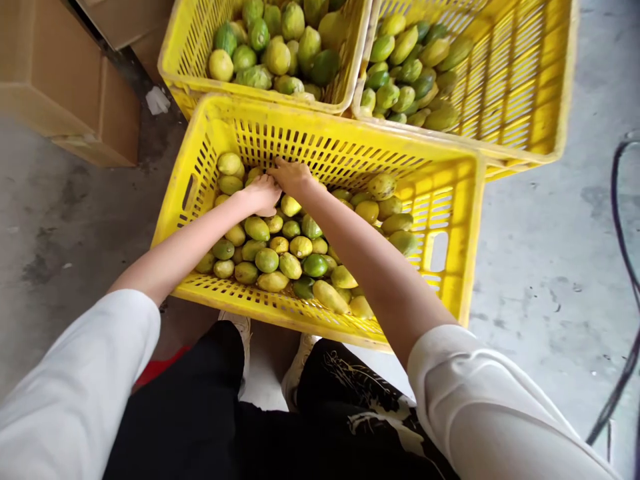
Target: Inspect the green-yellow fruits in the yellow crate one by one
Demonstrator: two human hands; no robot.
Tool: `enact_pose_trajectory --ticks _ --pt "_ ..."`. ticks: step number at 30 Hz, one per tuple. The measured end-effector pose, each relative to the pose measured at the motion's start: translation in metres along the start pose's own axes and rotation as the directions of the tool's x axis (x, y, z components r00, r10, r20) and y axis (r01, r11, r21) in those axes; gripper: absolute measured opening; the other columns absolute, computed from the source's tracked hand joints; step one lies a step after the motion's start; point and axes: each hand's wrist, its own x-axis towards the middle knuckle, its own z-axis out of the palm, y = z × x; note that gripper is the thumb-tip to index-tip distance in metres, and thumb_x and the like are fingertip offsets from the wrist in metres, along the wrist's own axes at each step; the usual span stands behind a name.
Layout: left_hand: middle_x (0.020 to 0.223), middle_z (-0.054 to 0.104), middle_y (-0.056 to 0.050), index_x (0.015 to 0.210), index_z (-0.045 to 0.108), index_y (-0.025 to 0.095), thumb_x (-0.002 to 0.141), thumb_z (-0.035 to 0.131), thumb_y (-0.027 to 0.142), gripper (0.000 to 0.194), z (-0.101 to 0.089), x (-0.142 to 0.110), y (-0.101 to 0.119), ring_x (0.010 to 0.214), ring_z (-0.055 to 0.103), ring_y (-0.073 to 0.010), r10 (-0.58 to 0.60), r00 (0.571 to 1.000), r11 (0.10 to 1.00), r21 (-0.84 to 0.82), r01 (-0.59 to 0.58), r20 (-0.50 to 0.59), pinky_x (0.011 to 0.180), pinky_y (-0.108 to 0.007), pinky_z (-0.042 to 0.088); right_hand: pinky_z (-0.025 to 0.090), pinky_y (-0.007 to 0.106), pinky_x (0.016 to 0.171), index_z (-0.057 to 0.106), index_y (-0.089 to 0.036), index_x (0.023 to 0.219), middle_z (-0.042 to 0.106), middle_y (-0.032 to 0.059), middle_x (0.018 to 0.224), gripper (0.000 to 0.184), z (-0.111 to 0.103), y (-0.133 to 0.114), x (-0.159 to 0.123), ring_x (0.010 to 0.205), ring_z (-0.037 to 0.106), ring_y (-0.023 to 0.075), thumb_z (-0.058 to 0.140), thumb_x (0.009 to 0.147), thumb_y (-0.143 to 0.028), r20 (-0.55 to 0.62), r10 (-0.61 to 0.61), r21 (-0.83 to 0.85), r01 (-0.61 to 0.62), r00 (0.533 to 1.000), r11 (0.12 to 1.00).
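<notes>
A yellow slatted crate point(435, 160) right in front of me holds many green and yellow lemons point(301, 247). My left hand point(264, 195) is down among them at the back left, back of the hand up and fingers curled under. Close against it, my right hand point(290, 176) reaches in near the crate's back wall, its fingers bent downward. The two hands touch or nearly touch. What lies under their fingers is hidden by the hands themselves. One speckled lemon point(381, 187) rests at the top of the pile, right of my right forearm.
Behind stand two more yellow crates, the left crate point(183, 50) and the right crate point(543, 80), both holding similar fruit. Cardboard boxes point(65, 73) are at the far left. A dark cable point(620, 227) runs along the concrete floor point(530, 267) at right. My shoes are just below the front crate.
</notes>
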Motion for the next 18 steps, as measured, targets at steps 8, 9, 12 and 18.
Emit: enact_pose_trajectory --ticks 8,9,12,18 --pt "0.153 0.068 -0.02 0.151 0.068 0.016 0.077 0.075 0.022 0.074 -0.015 -0.008 -0.008 0.141 0.066 -0.0427 0.007 0.997 1.0 0.014 -0.008 0.08 0.12 -0.05 0.054 0.055 0.066 0.102 0.071 -0.015 0.153 0.054 0.0274 0.161 0.056 0.022 0.0 0.015 0.121 0.07 0.047 0.032 0.112 -0.019 -0.116 -0.004 0.007 0.005 0.993 1.0" --pt "0.149 0.071 -0.02 0.149 0.07 0.017 0.078 0.073 0.018 0.071 -0.017 -0.013 -0.005 0.135 0.071 -0.0419 0.006 0.998 1.0 0.029 -0.008 0.07 0.115 -0.05 0.058 0.053 0.068 0.105 0.071 -0.013 0.153 0.055 0.0276 0.159 0.057 0.024 0.0 0.017 0.12 0.07 0.0474 0.031 0.112 -0.019 -0.128 0.004 0.009 -0.002 0.992 1.0" --pt "0.135 0.077 -0.02 0.141 0.074 0.013 0.086 0.058 0.007 0.057 -0.023 -0.033 0.012 0.117 0.078 -0.0371 -0.026 0.999 0.987 0.159 0.022 0.022 0.1 -0.045 0.064 0.051 0.072 0.107 0.066 -0.009 0.16 0.058 0.0297 0.156 0.063 0.027 -0.005 0.022 0.122 0.07 0.0499 0.027 0.111 -0.018 -0.157 0.022 0.028 -0.017 0.987 0.999" --pt "0.113 0.082 -0.017 0.108 0.085 0.017 0.087 0.073 0.01 0.025 -0.04 -0.058 0.049 0.113 0.078 -0.0395 0.032 0.993 0.985 0.165 -0.051 0.113 0.095 -0.047 0.063 0.053 0.069 0.099 0.063 -0.012 0.16 0.061 0.0308 0.15 0.064 0.028 -0.007 0.021 0.12 0.069 0.0492 0.022 0.116 -0.033 -0.204 0.017 0.091 0.002 0.979 0.996"
